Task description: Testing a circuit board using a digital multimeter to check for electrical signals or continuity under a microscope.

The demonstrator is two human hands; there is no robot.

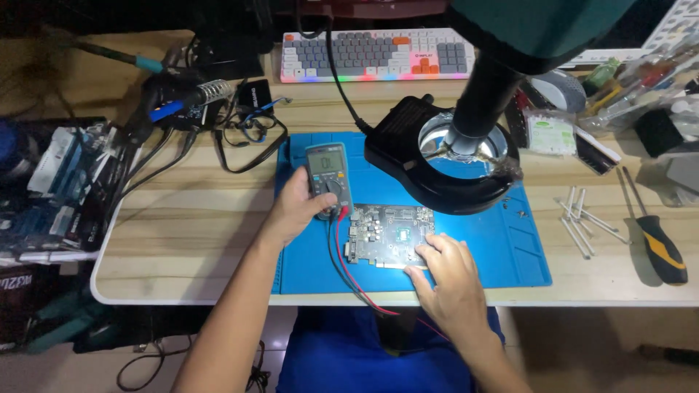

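Head view: the left hand [295, 207] grips the grey multimeter [329, 178], thumb near its dial — tilting it could drag the red and black leads [342, 255] across the circuit board [386, 234]. That board lies under the right hand [451, 273], whose spread, empty fingers press its near edge — it may slide on the blue mat [510, 240].

A single head-worn camera looks steeply down and forward from above the seated person's lap onto the wooden desk [182, 225]. It sits close: the microscope [502, 65] juts in from the top edge, forearms enter from below, the blue mat [510, 247] lies mid-frame, and the keyboard [375, 54] marks the far edge.
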